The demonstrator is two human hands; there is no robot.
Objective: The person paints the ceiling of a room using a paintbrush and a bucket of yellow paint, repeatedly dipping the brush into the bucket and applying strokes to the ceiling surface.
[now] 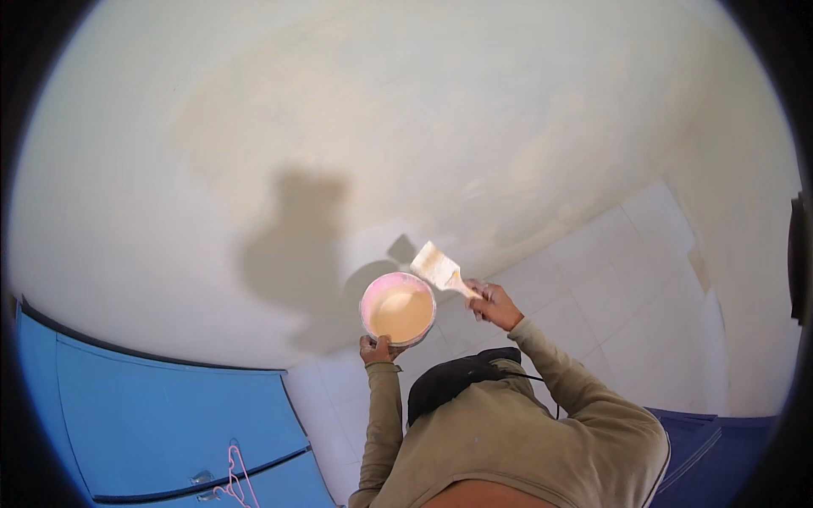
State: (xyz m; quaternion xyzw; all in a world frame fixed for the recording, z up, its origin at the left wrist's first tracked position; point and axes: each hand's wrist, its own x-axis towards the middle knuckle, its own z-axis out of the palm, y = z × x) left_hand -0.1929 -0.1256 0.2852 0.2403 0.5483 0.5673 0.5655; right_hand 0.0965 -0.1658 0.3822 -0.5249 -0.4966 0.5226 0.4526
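Observation:
My left hand (378,350) is closed on the lower side of a round pink bucket (371,301), which holds peach-coloured paint (402,317). Just right of its rim, my right hand (495,306) grips the handle of a wide flat paintbrush (437,266). Pale paint coats the brush's head, which points up and left toward the wall (474,127). Whether the bristles touch the wall or the bucket rim, I cannot tell. Patches of cream and beige mark the wall, and shadows of me, the bucket and the brush fall on it.
A blue cabinet (169,415) stands at the lower left, with a pink hanger (237,476) on its front. White tiles (601,296) cover the floor along the wall's base. Something dark blue (711,461) lies at lower right, and a dark object (797,258) shows at the right edge.

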